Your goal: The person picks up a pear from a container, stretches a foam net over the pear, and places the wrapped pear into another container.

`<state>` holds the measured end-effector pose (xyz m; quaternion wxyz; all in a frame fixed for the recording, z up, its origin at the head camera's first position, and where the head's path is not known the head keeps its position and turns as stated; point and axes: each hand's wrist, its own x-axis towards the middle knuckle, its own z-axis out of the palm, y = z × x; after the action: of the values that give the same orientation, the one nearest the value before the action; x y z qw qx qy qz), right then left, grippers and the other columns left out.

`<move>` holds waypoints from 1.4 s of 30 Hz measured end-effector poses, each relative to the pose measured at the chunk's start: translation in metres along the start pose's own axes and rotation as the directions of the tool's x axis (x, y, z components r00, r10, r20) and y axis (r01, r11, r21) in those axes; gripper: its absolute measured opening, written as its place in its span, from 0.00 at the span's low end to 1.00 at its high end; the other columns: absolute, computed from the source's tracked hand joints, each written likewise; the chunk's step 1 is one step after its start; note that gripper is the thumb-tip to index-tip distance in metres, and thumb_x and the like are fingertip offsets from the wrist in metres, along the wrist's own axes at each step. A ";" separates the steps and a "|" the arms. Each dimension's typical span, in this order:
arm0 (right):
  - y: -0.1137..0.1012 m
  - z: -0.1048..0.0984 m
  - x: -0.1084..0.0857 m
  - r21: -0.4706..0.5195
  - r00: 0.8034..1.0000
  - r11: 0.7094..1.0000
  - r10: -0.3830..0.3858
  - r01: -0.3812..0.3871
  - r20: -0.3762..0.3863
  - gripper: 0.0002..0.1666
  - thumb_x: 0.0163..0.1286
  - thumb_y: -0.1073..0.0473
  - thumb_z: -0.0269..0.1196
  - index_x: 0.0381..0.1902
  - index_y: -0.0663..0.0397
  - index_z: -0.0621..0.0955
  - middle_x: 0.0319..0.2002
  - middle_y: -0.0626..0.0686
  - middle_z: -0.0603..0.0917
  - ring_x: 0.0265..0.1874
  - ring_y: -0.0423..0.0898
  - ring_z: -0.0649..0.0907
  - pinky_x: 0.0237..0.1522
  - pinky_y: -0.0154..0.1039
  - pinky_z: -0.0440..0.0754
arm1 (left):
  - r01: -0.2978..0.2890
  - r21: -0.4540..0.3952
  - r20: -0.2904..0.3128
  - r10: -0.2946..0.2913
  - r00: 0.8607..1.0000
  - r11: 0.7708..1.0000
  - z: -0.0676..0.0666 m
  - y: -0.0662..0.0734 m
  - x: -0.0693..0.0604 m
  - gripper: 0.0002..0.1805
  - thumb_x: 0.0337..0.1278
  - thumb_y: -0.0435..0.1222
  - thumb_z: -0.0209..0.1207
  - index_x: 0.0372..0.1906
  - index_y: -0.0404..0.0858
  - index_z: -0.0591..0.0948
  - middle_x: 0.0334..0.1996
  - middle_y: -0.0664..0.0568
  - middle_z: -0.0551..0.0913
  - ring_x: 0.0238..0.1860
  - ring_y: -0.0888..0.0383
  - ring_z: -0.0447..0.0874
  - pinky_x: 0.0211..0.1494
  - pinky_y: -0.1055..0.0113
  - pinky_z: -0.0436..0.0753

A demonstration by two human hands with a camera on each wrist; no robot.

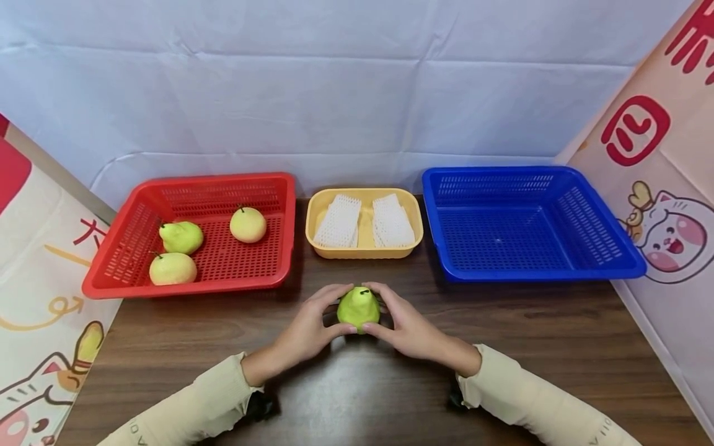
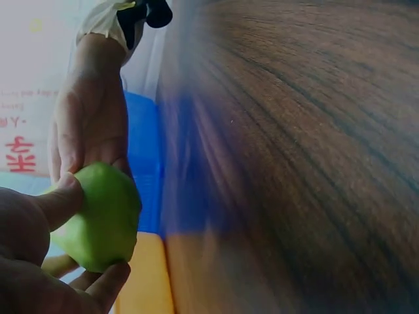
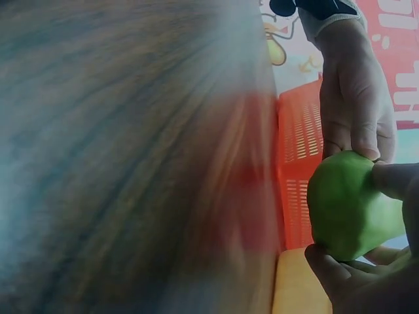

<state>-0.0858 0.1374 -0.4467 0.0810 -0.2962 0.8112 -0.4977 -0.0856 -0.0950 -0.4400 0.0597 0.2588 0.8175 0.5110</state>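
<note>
A green pear (image 1: 359,308) with a dark stem is held between both hands above the dark wooden table, stem end up in the head view. My left hand (image 1: 312,325) grips its left side, thumb at the front and fingers curled behind. From the right, my right hand (image 1: 406,323) grips it the same way. Both thumbs press on the near face of the pear. In the left wrist view the pear (image 2: 105,216) lies between thumb and fingers; the right wrist view shows the pear (image 3: 347,203) pinched likewise.
A red basket (image 1: 281,272) at the left holds 3 pears. Behind the hands, a small yellow tray (image 1: 365,253) contains two stacks of white foam netting (image 1: 393,222). The blue basket (image 1: 535,274) stands at the right. A pale cloth (image 1: 334,93) hangs behind them.
</note>
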 end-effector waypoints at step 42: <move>0.024 -0.007 -0.009 -0.070 0.993 0.990 0.118 -0.120 -0.027 0.40 0.69 0.62 0.70 0.72 0.69 0.65 0.65 0.67 0.73 0.63 0.59 0.77 0.59 0.44 0.82 | 0.082 0.063 0.150 -0.090 0.985 0.995 0.022 -0.021 0.026 0.39 0.59 0.33 0.71 0.72 0.27 0.68 0.65 0.38 0.74 0.66 0.47 0.74 0.65 0.61 0.79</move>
<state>-0.0914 0.1553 -0.4653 0.0906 -0.2443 0.8455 -0.4660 -0.1078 -0.0717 -0.4648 0.1367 0.2632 0.8352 0.4631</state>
